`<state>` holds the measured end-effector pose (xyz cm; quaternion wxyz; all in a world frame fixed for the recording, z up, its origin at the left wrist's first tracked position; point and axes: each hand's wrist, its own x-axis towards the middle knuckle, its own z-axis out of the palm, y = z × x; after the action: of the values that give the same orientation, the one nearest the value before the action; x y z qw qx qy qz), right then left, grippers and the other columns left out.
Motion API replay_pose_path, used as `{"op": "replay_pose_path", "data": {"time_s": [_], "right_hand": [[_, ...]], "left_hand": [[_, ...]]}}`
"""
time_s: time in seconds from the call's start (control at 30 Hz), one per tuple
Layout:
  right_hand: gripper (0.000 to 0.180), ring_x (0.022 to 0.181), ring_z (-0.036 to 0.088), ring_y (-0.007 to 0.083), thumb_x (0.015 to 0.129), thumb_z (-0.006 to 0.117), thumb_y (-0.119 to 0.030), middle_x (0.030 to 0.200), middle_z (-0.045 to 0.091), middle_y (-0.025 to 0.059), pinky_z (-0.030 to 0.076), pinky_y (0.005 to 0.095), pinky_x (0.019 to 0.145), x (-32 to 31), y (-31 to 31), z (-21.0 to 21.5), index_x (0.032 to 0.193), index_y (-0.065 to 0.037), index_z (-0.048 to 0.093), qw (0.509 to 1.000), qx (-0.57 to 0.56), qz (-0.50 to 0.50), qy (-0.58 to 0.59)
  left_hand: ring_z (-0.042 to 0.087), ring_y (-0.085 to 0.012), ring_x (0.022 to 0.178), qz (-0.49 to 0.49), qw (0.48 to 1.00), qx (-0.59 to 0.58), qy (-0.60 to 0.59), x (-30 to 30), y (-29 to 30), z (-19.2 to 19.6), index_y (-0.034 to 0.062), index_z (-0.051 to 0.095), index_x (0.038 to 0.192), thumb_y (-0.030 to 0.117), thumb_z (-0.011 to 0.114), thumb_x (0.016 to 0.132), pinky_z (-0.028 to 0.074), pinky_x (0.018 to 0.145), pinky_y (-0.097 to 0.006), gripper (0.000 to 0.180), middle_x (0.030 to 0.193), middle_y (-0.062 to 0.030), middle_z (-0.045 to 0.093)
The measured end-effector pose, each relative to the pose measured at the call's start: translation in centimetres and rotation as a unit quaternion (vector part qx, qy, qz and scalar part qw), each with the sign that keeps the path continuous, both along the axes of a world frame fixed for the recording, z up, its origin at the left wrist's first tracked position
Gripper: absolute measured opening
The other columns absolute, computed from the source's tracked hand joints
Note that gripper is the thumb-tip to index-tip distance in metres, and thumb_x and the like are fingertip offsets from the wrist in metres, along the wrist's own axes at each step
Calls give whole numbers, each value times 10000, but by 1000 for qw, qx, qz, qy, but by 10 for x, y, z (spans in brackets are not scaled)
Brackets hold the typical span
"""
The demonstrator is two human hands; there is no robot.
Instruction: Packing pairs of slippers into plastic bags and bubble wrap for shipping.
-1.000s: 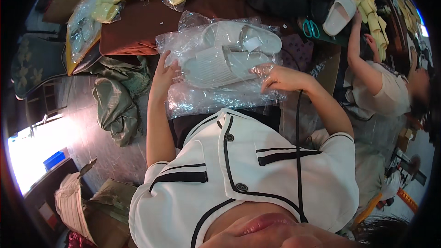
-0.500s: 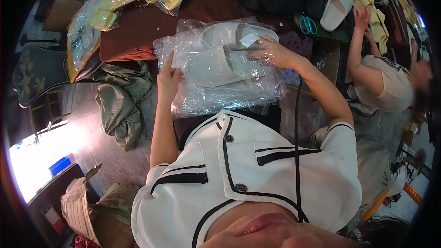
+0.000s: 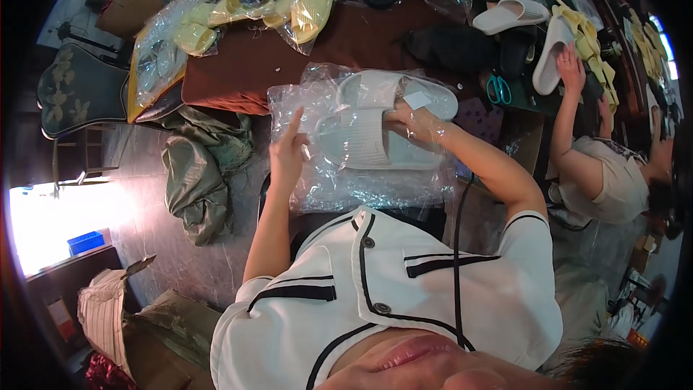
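Pale slippers (image 3: 361,137) in clear plastic (image 3: 375,191), one hand at each side

Slippers side by side, straps up, toes to the left, in front of the white shirt (image 3: 426,303); plastic partly over the brown table cover (image 3: 249,65). White card (image 3: 416,100) on the farther slipper, near its strap

Left hand (image 3: 286,159): at the left edge of the plastic, index finger straight, remaining fingers partly curled; cannot tell whether pinching any film. Right hand (image 3: 420,124): fingertips between the two slippers, just beside the strap of the nearer one, glare of film over the wrist; cannot tell whether grasping or merely touching

Around: teal-handled scissors (image 3: 499,89) to the right, near a black bundle (image 3: 455,50); yellow slippers (image 3: 315,11) in film toward the far side; at far right, co-worker's hand (image 3: 570,70) on a white slipper (image 3: 547,65); grey-green cloth (image 3: 195,180) to the left, below table level
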<state>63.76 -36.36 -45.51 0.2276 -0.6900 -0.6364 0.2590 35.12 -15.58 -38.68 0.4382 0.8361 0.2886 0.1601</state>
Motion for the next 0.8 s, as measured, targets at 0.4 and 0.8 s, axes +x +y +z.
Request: {"op": "replay_pose_path", "data": {"time_s": [0.4, 0.8], "right_hand": [[249, 980, 689, 334, 770, 648, -5, 997, 717, 189, 526, 398, 831, 67, -78, 122, 1010, 4, 712, 976, 88, -198, 10], [353, 984, 719, 310, 862, 676, -143, 1048, 732, 199, 531, 394, 866, 309, -70, 81, 1208, -80, 711, 791, 213, -541, -191]], "left_hand": [[514, -103, 534, 53, 995, 83, -2, -20, 21, 28, 150, 650, 1356, -118, 523, 874, 467, 542, -290, 565, 762, -84, 669], [486, -133, 550, -10, 990, 139, -16, -47, -2, 47, 112, 614, 1387, -81, 579, 901, 432, 546, -282, 525, 723, -108, 613]]}}
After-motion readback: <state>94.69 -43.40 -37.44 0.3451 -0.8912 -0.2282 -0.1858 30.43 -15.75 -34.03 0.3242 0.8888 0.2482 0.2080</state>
